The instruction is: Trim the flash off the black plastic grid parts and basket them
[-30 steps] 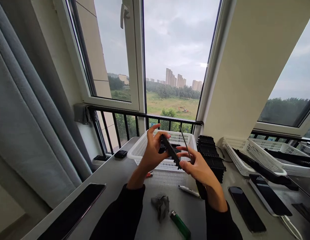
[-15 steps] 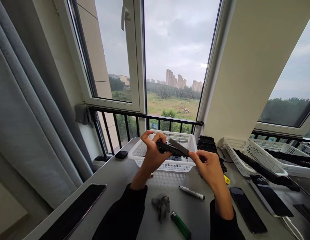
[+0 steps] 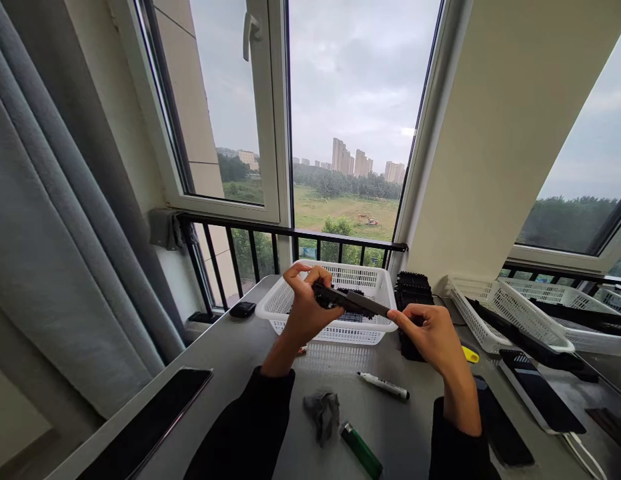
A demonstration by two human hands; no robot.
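Note:
Over the white plastic basket [image 3: 360,333], my left hand [image 3: 306,313] grips a black plastic piece [image 3: 326,295] with toothed edges, thumb below and fingers above. My right hand [image 3: 433,337] pinches one end of a flat dark grey strip [image 3: 366,305] between thumb and fingers. The strip's other end lies along the black piece, nearly in line with it; I cannot tell exactly where they touch. More black pieces show inside the basket, partly hidden behind my hands.
A marker [image 3: 383,385], a crumpled grey rag [image 3: 323,415] and a green lighter [image 3: 361,451] lie in front of me. Stacked black parts [image 3: 413,293] stand right of the basket. Phones and more baskets [image 3: 483,323] are at the right; a dark phone-like slab [image 3: 150,420] lies left.
My right hand has moved right and slightly down with the strip, which now lies flatter along the black piece. The left hand has barely moved.

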